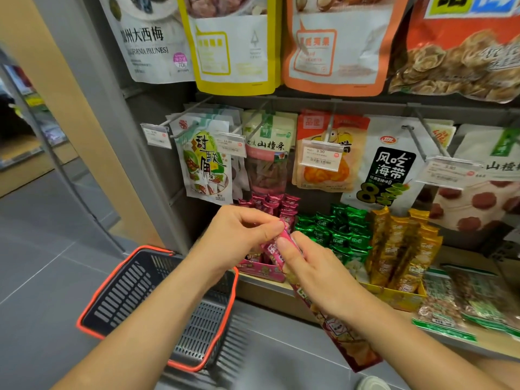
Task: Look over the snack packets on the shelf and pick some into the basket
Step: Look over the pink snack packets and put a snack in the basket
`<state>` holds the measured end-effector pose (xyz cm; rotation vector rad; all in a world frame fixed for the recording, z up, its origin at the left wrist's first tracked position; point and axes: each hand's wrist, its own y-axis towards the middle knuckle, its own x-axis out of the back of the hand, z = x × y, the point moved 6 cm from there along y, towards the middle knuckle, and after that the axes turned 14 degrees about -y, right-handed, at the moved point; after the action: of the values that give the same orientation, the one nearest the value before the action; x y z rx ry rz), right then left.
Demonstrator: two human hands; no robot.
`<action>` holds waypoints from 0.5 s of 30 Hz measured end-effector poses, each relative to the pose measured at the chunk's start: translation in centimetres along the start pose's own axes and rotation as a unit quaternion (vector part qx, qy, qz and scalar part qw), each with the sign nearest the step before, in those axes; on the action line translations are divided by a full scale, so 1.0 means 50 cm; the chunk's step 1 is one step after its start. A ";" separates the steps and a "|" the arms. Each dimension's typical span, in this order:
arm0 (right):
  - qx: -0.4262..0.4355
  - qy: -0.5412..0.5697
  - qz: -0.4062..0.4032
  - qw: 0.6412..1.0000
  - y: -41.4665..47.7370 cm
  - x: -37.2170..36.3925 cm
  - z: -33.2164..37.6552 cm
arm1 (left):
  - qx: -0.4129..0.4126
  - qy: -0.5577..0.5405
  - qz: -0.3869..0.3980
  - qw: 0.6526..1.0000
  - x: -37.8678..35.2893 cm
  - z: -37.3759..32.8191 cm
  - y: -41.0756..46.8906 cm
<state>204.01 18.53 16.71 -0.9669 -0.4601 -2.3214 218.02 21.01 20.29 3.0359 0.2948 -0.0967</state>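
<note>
One pink packet (346, 342) pinched by left hand (239, 235) and right hand (312, 266), one red-rimmed basket (126, 291) below, three shelf rows (337, 229) behind, pink row (270, 205) partly blocked by hands

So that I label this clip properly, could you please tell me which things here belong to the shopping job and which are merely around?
In the job: pink packet, held by left hand and right hand; basket; green packets; gold packets.
Merely around: hanging prunes bag; kelp bag; price tag.
</note>
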 end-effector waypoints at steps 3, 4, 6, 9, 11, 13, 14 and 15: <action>-0.020 0.095 0.050 0.994 0.001 -0.008 0.003 | -0.010 -0.006 -0.017 1.000 0.003 0.002 0.003; -0.029 0.141 0.073 0.987 0.000 -0.012 0.005 | -0.007 -0.020 -0.027 0.999 0.007 0.002 0.004; -0.047 0.235 0.145 0.960 -0.005 -0.023 0.008 | -0.009 -0.064 -0.070 0.995 0.025 0.006 0.009; -0.063 0.287 0.226 0.929 -0.018 -0.033 0.010 | -0.008 -0.104 -0.131 0.986 0.059 0.015 0.017; -0.069 0.277 0.199 0.937 -0.015 -0.028 0.005 | -0.008 -0.104 -0.125 0.987 0.062 0.017 0.019; -0.079 0.262 0.163 0.948 -0.012 -0.026 -0.004 | -0.001 -0.099 -0.084 0.992 0.050 0.016 0.019; -0.081 0.245 0.148 0.955 -0.012 -0.025 -0.007 | 0.005 -0.094 -0.066 0.993 0.046 0.016 0.018; -0.078 0.219 0.133 0.963 -0.012 -0.024 -0.010 | 0.009 -0.082 -0.059 0.995 0.044 0.017 0.019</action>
<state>204.08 19.18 15.47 -0.5147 0.0335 -2.2539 220.34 20.40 19.36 3.0017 0.4606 -0.3557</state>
